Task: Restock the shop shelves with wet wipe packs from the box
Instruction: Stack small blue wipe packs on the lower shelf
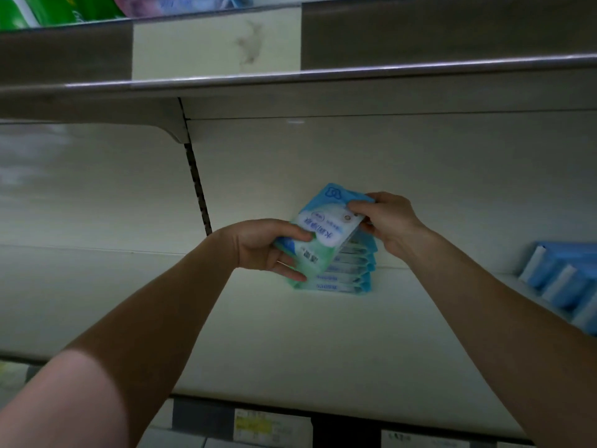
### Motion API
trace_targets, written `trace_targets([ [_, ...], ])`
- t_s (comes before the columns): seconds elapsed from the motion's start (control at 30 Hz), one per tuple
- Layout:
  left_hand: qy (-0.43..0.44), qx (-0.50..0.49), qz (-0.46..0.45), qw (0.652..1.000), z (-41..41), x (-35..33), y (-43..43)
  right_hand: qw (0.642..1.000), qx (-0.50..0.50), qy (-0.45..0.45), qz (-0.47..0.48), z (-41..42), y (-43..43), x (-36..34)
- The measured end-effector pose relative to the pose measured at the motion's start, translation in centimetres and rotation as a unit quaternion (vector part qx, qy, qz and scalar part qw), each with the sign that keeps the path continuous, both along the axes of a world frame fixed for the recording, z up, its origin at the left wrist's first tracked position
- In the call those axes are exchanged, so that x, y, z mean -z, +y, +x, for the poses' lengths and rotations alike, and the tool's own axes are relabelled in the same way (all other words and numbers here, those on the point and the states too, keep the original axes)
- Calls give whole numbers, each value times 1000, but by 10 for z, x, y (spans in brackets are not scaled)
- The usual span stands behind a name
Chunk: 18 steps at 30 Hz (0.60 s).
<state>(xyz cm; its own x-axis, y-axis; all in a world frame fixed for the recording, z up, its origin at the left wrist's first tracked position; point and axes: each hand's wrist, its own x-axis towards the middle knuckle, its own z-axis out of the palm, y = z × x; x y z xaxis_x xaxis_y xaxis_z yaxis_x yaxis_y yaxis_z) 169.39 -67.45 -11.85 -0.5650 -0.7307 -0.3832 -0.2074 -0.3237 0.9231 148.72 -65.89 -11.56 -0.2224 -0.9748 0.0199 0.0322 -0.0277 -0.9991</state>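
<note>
The person's left grip [263, 248] clasps the lower left corner of a soft blue-and-green plastic wet wipe pack [323, 232], thumb on its face and fingers beneath. The pack is tilted over a stack of matching packs [350, 279], which lies flat on the pale cream metal shelf [290, 334]. The right grip [389, 224] pinches the pack's upper right edge. Blue-and-white packets [565, 279] lie further right on the same shelf.
</note>
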Motion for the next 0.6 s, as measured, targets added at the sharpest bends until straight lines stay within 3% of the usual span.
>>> trace_targets([
  [0.07,2,-29,5,1000,1,-1,-2,1000,22,-19,12,-8,-1,1],
  [0.17,8,-155,22,988,-6,-1,-12,998,20,-26,59,-17,-3,5],
  [0.3,11,-273,-27,962,-19,-2,-22,994,6,8,106,-23,-6,13],
  [0.43,-79,-328,-118,934,-30,-6,-27,994,42,16,104,-25,-10,19],
  [0.6,-191,-337,-169,906,-34,4,-46,993,63,71,68,-28,-16,28],
])
